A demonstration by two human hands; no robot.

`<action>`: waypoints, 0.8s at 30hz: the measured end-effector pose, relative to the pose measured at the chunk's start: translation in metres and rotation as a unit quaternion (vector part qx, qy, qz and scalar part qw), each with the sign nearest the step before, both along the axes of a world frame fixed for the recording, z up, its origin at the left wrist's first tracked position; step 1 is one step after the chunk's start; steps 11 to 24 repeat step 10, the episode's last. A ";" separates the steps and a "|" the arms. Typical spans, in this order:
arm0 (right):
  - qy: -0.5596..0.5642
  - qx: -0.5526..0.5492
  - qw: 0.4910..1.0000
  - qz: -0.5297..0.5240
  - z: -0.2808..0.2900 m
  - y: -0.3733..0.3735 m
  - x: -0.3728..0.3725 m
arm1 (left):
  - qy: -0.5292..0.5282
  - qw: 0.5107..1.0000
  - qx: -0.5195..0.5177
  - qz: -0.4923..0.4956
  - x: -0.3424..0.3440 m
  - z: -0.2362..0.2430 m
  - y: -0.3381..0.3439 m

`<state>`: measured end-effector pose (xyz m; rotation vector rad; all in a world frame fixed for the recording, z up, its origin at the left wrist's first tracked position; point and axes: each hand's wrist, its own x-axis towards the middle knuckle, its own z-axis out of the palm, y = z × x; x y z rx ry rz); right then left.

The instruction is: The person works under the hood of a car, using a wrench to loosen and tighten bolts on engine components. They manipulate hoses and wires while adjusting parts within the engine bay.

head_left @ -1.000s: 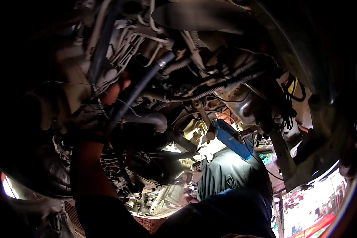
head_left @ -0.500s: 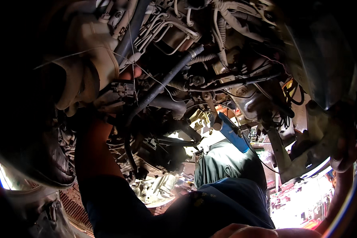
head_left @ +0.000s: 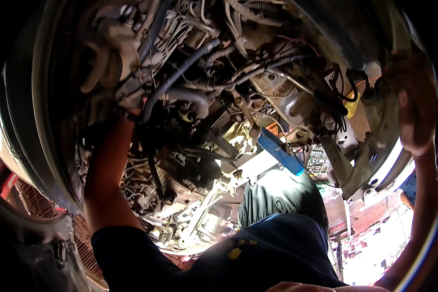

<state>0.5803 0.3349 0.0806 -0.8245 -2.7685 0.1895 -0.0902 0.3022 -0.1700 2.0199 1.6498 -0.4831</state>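
My left forearm (head_left: 111, 165) reaches up into a crowded vehicle engine bay. Only a bit of my left hand (head_left: 142, 103) shows beside a dark rubber hose (head_left: 177, 78) and a grimy bracket (head_left: 131, 90); its fingers are hidden, so its grip cannot be told. At the far right, my right hand (head_left: 413, 109) is raised against the vehicle's metal frame (head_left: 382, 138), its fingers dim and bent over the edge. Below the hose, a thicker hose (head_left: 192, 100) runs among metal pipes (head_left: 180, 36).
A blue bar-shaped thing (head_left: 281, 152) hangs over my green trousers (head_left: 282, 197), brightly lit beside it. Ribbed wire looms (head_left: 289, 61) cross the bay. A yellow piece (head_left: 353, 104) lies near the right frame. Brick-red slatted flooring (head_left: 36, 199) shows lower left.
The view has shifted, so the engine bay sits higher and farther left. My right hand appears higher along the frame. The left fingertip seen beyond the bracket before is hidden now.
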 end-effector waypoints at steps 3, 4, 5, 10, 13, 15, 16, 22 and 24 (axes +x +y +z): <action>-0.007 -0.020 1.000 0.008 -0.006 -0.001 0.013 | -0.005 1.000 0.024 -0.006 -0.015 0.023 -0.018; -0.017 -0.035 0.999 0.010 -0.007 -0.002 0.020 | -0.016 0.999 0.044 -0.021 -0.016 0.030 -0.025; 0.000 0.012 0.999 -0.032 -0.015 -0.007 0.026 | -0.031 0.995 0.077 -0.047 -0.021 0.042 -0.034; 0.003 -0.055 0.993 -0.109 -0.040 -0.002 0.061 | 0.118 0.959 -0.158 0.204 0.070 0.149 -0.077; 0.003 -0.055 0.993 -0.109 -0.040 -0.002 0.061 | 0.118 0.959 -0.158 0.204 0.070 0.149 -0.077; 0.003 -0.055 0.993 -0.109 -0.040 -0.002 0.061 | 0.118 0.959 -0.158 0.204 0.070 0.149 -0.077; 0.003 -0.055 0.993 -0.109 -0.040 -0.002 0.061 | 0.118 0.959 -0.158 0.204 0.070 0.149 -0.077; 0.003 -0.055 0.993 -0.109 -0.040 -0.002 0.061 | 0.118 0.959 -0.158 0.204 0.070 0.149 -0.077; 0.003 -0.055 0.993 -0.109 -0.040 -0.002 0.061 | 0.118 0.959 -0.158 0.204 0.070 0.149 -0.077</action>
